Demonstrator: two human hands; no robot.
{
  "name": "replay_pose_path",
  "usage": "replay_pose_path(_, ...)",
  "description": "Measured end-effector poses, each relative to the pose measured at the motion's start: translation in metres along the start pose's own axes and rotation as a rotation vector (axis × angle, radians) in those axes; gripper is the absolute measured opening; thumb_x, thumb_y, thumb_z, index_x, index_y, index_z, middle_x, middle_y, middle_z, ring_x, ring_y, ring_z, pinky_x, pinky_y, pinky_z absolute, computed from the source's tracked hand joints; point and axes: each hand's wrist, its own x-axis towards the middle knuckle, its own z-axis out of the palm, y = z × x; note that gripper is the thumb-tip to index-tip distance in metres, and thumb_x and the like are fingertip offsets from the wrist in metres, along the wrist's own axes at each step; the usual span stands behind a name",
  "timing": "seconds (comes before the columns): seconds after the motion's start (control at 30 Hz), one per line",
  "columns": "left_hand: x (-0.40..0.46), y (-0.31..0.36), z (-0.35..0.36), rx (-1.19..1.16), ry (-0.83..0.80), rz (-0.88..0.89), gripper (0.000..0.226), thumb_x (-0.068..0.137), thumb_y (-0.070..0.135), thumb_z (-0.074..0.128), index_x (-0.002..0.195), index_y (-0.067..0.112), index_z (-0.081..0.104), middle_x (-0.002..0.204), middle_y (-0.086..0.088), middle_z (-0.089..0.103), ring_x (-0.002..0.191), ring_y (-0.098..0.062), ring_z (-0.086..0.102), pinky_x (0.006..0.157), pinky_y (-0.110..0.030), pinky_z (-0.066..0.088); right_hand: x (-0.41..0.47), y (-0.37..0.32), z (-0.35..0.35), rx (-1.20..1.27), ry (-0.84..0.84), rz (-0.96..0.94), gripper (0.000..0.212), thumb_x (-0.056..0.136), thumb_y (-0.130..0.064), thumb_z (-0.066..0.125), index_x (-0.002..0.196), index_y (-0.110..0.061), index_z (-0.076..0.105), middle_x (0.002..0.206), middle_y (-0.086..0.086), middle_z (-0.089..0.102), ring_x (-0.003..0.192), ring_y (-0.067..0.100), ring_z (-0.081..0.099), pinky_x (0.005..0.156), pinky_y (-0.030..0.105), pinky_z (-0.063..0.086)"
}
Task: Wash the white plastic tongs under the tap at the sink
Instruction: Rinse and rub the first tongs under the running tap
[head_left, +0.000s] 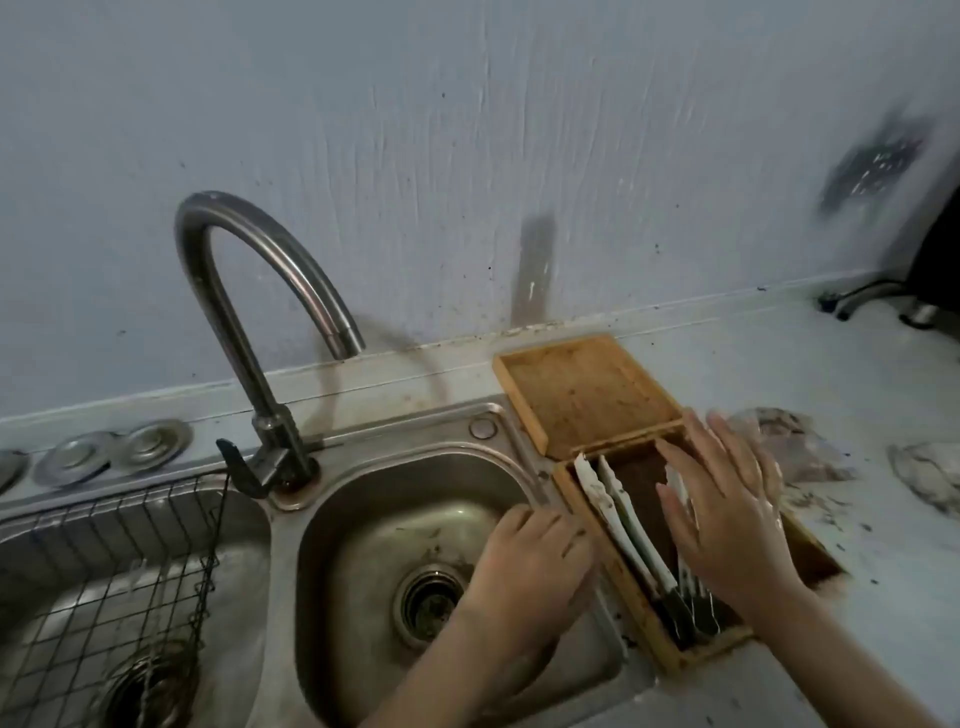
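Barely begun: my right hand (727, 514) hovers spread over the white tongs (623, 525) lying in the wooden box (613, 577), left hand (535, 556) loosely curled on the sink (332, 519) rim (tap (249, 291) dry, nothing washed).

Right basin (363, 499) lies open beneath the tap (249, 291); wooden box (613, 582) flanks it.

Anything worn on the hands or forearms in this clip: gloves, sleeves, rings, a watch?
Nothing visible. The left hand and right hand are bare, with no gloves or rings to be seen, and both forearms are uncovered to the frame's edge: no sleeves, watch or bracelet in view.
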Motion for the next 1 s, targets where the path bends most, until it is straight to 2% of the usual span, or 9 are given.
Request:
replay_pose_path(0.1, 0.004, 0.008, 0.023, -0.012, -0.139, 0.046, 0.02, 0.082, 0.035, 0.05, 0.087, 0.025, 0.067, 0.085, 0.008, 0.07, 0.076, -0.012, 0.065, 0.065, -0.025, 0.051, -0.013, 0.005, 0.013, 0.023, -0.07, 0.011, 0.037, 0.087, -0.033, 0.039, 0.096, -0.016, 0.071, 0.104, 0.002, 0.07, 0.109, 0.022, 0.055, 0.101, 0.035, 0.032)
replay_pose_path(0.2, 0.006, 0.015, 0.037, -0.01, -0.252, 0.086, 0.025, 0.08, 0.036, 0.046, 0.089, 0.026, 0.067, 0.088, 0.008, 0.07, 0.077, -0.012, 0.066, 0.064, -0.026, 0.051, -0.027, 0.003, 0.022, -0.003, -0.233, 0.056, 0.023, 0.086, -0.031, 0.05, 0.079, -0.025, 0.071, 0.079, -0.008, 0.068, 0.087, 0.016, 0.059, 0.085, 0.025, 0.027)
replay_pose_path(0.27, 0.008, 0.019, 0.036, -0.004, -0.264, 0.079, 0.029, 0.08, 0.036, 0.045, 0.099, 0.023, 0.064, 0.097, 0.004, 0.07, 0.085, -0.016, 0.065, 0.069, -0.031, 0.052, -0.029, 0.002, 0.023, -0.019, -0.342, 0.104, 0.022, 0.088, -0.036, 0.051, 0.078, -0.028, 0.068, 0.08, -0.01, 0.066, 0.087, 0.013, 0.055, 0.085, 0.027, 0.027)
replay_pose_path(0.4, 0.01, 0.022, 0.035, -0.007, -0.385, 0.078, 0.039, 0.088, 0.032, 0.039, 0.119, 0.014, 0.054, 0.123, -0.005, 0.059, 0.11, -0.025, 0.052, 0.091, -0.041, 0.042, -0.026, -0.002, 0.026, -0.042, -0.415, 0.154, 0.024, 0.089, -0.044, 0.046, 0.084, -0.03, 0.065, 0.085, -0.01, 0.065, 0.089, 0.01, 0.053, 0.087, 0.028, 0.029)
replay_pose_path(0.53, 0.009, 0.017, 0.04, -0.006, -0.399, 0.085, 0.038, 0.091, 0.029, 0.042, 0.123, 0.014, 0.054, 0.13, -0.007, 0.056, 0.117, -0.026, 0.049, 0.096, -0.042, 0.04, -0.019, -0.002, 0.026, -0.05, -0.482, 0.193, 0.025, 0.091, -0.044, 0.042, 0.084, -0.029, 0.062, 0.082, -0.009, 0.062, 0.089, 0.009, 0.052, 0.09, 0.029, 0.035)
replay_pose_path(0.67, 0.009, 0.016, 0.041, -0.018, -0.406, 0.101, 0.038, 0.09, 0.027, 0.045, 0.124, 0.014, 0.055, 0.13, -0.006, 0.057, 0.117, -0.027, 0.051, 0.095, -0.042, 0.042, -0.013, -0.005, 0.023, -0.004, -0.558, 0.18, 0.027, 0.092, -0.041, 0.043, 0.078, -0.026, 0.06, 0.067, -0.008, 0.056, 0.073, 0.009, 0.056, 0.079, 0.026, 0.043)
replay_pose_path(0.8, 0.007, 0.018, 0.041, -0.023, -0.392, 0.094, 0.037, 0.089, 0.026, 0.048, 0.124, 0.015, 0.056, 0.129, -0.006, 0.058, 0.115, -0.026, 0.052, 0.094, -0.041, 0.043, -0.011, -0.008, 0.02, 0.007, -0.601, 0.249, 0.024, 0.092, -0.038, 0.045, 0.079, -0.022, 0.057, 0.067, -0.008, 0.057, 0.064, 0.01, 0.058, 0.063, 0.026, 0.052)
replay_pose_path(0.93, 0.007, 0.02, 0.035, -0.017, -0.362, 0.107, 0.029, 0.089, 0.027, 0.05, 0.113, 0.015, 0.06, 0.117, -0.003, 0.063, 0.107, -0.023, 0.055, 0.09, -0.04, 0.044, -0.005, -0.009, 0.008, 0.02, -0.472, 0.3, 0.023, 0.093, -0.035, 0.045, 0.076, -0.022, 0.053, 0.06, -0.005, 0.056, 0.051, 0.005, 0.056, 0.052, 0.022, 0.051)
replay_pose_path(1.0, 0.011, 0.017, 0.026, -0.001, -0.339, 0.134, 0.02, 0.091, 0.028, 0.048, 0.099, 0.016, 0.062, 0.099, -0.002, 0.066, 0.093, -0.02, 0.058, 0.085, -0.038, 0.044, 0.003, -0.01, -0.002, 0.033, -0.386, 0.279, 0.023, 0.093, -0.033, 0.047, 0.073, -0.022, 0.052, 0.055, -0.006, 0.054, 0.046, 0.004, 0.053, 0.045, 0.018, 0.044)
